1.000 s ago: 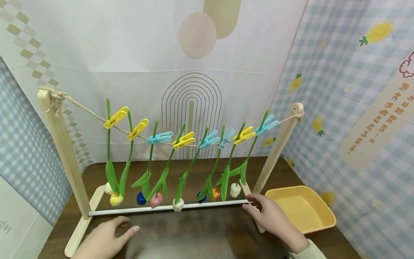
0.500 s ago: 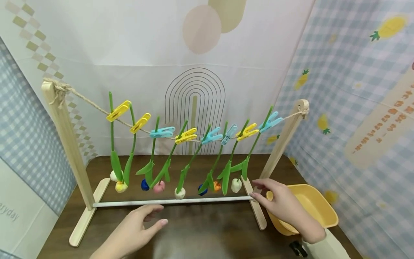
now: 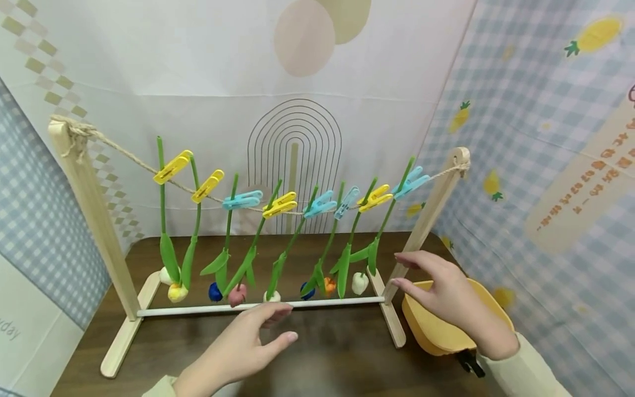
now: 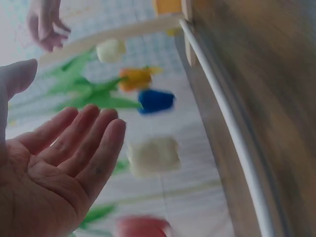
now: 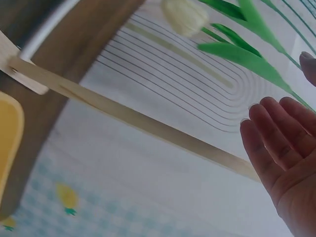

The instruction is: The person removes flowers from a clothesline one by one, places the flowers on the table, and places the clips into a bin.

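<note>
On my head feed I see the left hand (image 3: 250, 344) hovering above the desk (image 3: 337, 355), thumb and loosely bent fingers spread with a wide gap; its wrist view shows me a bare palm. Its fingertips come up to the line of the rod (image 3: 342, 302), though I can't tell whether they touch it. The right hand (image 3: 446, 286) is also wide, thumb well apart from the fingers, the gap facing the right post (image 3: 426, 215); contact I can't confirm. The tub (image 3: 430, 326) lies below its wrist.

Eight flowers hang heads down, pinned by clips (image 3: 280, 204) along the rope (image 3: 124, 153). From the left, a white bloom (image 3: 165, 276), yellow bloom (image 3: 177, 293), blue bloom (image 3: 215, 292) and pink bloom (image 3: 238, 296) sit left of my left fingertips. The middle white bloom (image 3: 272, 296) is just beyond them. Between the hands I have a second blue bloom (image 3: 307, 291), an orange bloom (image 3: 329, 285) and the last white bloom (image 3: 360, 283), nearest the right hand.
</note>
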A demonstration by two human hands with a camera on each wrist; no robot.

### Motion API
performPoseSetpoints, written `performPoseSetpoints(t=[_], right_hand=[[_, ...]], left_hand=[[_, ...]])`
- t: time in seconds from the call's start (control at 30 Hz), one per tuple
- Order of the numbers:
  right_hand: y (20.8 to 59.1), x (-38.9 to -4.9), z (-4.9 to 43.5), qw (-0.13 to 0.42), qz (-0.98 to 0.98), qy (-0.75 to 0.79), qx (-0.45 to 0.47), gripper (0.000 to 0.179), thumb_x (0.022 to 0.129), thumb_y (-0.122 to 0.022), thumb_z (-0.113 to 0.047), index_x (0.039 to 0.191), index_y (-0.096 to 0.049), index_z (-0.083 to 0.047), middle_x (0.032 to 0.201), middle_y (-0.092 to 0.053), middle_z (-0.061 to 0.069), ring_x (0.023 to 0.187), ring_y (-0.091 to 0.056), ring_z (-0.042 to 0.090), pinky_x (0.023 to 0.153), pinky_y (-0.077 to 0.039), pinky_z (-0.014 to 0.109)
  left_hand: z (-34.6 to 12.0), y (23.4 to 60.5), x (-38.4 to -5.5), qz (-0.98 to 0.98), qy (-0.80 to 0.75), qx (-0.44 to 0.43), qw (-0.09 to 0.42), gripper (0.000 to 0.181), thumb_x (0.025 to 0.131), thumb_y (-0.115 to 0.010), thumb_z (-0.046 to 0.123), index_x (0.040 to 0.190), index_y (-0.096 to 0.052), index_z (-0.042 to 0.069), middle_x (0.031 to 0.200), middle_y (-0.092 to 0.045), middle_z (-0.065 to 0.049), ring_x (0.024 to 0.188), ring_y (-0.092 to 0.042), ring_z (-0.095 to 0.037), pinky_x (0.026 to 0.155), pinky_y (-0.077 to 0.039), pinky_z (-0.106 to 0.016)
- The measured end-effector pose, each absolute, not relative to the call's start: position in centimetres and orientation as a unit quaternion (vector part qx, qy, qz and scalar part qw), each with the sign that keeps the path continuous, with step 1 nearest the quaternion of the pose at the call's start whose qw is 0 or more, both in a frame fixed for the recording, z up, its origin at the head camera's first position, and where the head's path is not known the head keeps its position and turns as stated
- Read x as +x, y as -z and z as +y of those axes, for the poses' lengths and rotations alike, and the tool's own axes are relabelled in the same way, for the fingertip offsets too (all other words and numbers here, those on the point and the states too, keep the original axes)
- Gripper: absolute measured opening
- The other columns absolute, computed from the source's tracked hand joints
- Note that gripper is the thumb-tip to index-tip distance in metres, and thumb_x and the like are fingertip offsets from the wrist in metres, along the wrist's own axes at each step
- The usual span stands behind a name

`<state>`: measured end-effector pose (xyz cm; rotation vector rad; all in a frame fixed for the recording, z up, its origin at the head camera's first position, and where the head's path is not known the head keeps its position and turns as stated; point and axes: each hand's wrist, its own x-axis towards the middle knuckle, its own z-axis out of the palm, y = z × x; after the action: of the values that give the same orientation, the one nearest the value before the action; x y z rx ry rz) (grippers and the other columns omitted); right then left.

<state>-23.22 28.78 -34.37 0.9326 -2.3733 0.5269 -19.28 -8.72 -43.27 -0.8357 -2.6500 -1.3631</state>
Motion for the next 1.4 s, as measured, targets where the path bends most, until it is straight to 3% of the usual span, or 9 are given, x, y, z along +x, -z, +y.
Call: performPoseSetpoints(t=[0.23, 0.47, 0.57, 0.73, 0.83, 0.93, 1.1, 1.27, 1.4], right_hand=[[30.5, -23.6, 28.4, 0.368, -0.81, -0.193, 0.414, 0.043, 0.092, -0.065, -0.039, 0.115, -0.067, -0.002, 0.106, -0.069, 0.006, 0.092, -0.065, 0.021, 0.09, -0.044, 0.016], [26.2, -22.4, 26.6, 0.46, -0.757, -0.209, 0.415, 0.046, 0.094, -0.063, -0.037, 0.101, -0.068, 0.009, 0.091, -0.068, 0.016, 0.078, -0.061, 0.026, 0.084, -0.044, 0.017], [24.6, -22.0, 25.5, 0.479, -0.744, -0.228, 0.406, 0.048, 0.094, -0.062, -0.036, 0.102, -0.065, 0.012, 0.092, -0.067, 0.021, 0.077, -0.06, 0.028, 0.082, -0.046, 0.019], [23.2, -22.6, 25.2, 0.481, -0.75, -0.243, 0.384, 0.048, 0.095, -0.062, -0.034, 0.114, -0.061, 0.011, 0.104, -0.064, 0.022, 0.079, -0.062, 0.028, 0.078, -0.049, 0.018], [22.9, -23.3, 25.4, 0.47, -0.771, -0.228, 0.364, 0.04, 0.093, -0.066, -0.018, 0.124, -0.058, 0.006, 0.115, -0.062, 0.018, 0.082, -0.064, 0.023, 0.078, -0.049, 0.018], [22.6, -24.0, 25.5, 0.458, -0.792, -0.207, 0.347, 0.047, 0.088, -0.069, 0.0, 0.132, -0.054, 0.001, 0.123, -0.06, 0.014, 0.082, -0.064, 0.018, 0.078, -0.049, 0.017], [22.2, -24.3, 25.1, 0.443, -0.814, -0.189, 0.325, 0.051, 0.088, -0.064, 0.006, 0.137, -0.051, -0.002, 0.113, -0.061, 0.015, 0.071, -0.063, 0.016, 0.067, -0.047, 0.012], [22.2, -24.5, 24.6, 0.425, -0.827, -0.201, 0.31, 0.042, 0.092, -0.06, 0.004, 0.134, -0.054, -0.002, 0.116, -0.062, 0.013, 0.065, -0.063, 0.016, 0.059, -0.046, 0.01], [22.3, -24.7, 24.5, 0.418, -0.827, -0.209, 0.311, 0.038, 0.094, -0.057, 0.004, 0.132, -0.056, -0.002, 0.121, -0.062, 0.012, 0.065, -0.062, 0.014, 0.058, -0.046, 0.011]], left_hand=[[-4.7, 41.2, -19.7, -0.821, 0.475, -0.316, 0.023, 0.046, 0.091, -0.061, 0.05, 0.129, -0.057, 0.022, 0.12, -0.059, 0.014, 0.104, -0.058, -0.005, 0.089, -0.05, -0.029], [-0.2, 38.2, -20.2, -0.784, 0.499, -0.365, 0.059, 0.054, 0.094, -0.06, 0.044, 0.141, -0.044, 0.022, 0.135, -0.049, 0.011, 0.118, -0.05, -0.008, 0.097, -0.045, -0.035], [1.4, 37.3, -20.5, -0.774, 0.499, -0.38, 0.083, 0.058, 0.097, -0.057, 0.039, 0.147, -0.037, 0.019, 0.144, -0.041, 0.007, 0.126, -0.044, -0.011, 0.101, -0.042, -0.038], [3.5, 36.2, -21.1, -0.761, 0.501, -0.4, 0.103, 0.063, 0.099, -0.055, 0.032, 0.152, -0.025, 0.014, 0.153, -0.028, 0.002, 0.138, -0.029, -0.012, 0.109, -0.033, -0.039], [4.6, 35.5, -21.6, -0.756, 0.5, -0.406, 0.115, 0.067, 0.099, -0.054, 0.031, 0.154, -0.019, 0.015, 0.155, -0.023, 0.002, 0.14, -0.024, -0.011, 0.11, -0.031, -0.038], [5.6, 34.9, -22.1, -0.76, 0.491, -0.403, 0.137, 0.071, 0.099, -0.053, 0.032, 0.155, -0.013, 0.012, 0.157, -0.017, -0.001, 0.142, -0.02, -0.013, 0.111, -0.029, -0.04], [7.1, 34.4, -23.4, -0.77, 0.473, -0.394, 0.167, 0.078, 0.098, -0.053, 0.031, 0.155, -0.005, 0.007, 0.16, -0.009, -0.008, 0.144, -0.012, -0.016, 0.113, -0.023, -0.04], [7.8, 34.2, -24.3, -0.765, 0.481, -0.39, 0.177, 0.079, 0.097, -0.054, 0.028, 0.154, -0.006, 0.003, 0.16, -0.009, -0.009, 0.145, -0.012, -0.018, 0.114, -0.021, -0.041], [8.1, 33.9, -24.7, -0.757, 0.491, -0.387, 0.191, 0.074, 0.098, -0.055, 0.023, 0.153, -0.011, 0.001, 0.157, -0.02, -0.011, 0.143, -0.021, -0.02, 0.113, -0.023, -0.04]])
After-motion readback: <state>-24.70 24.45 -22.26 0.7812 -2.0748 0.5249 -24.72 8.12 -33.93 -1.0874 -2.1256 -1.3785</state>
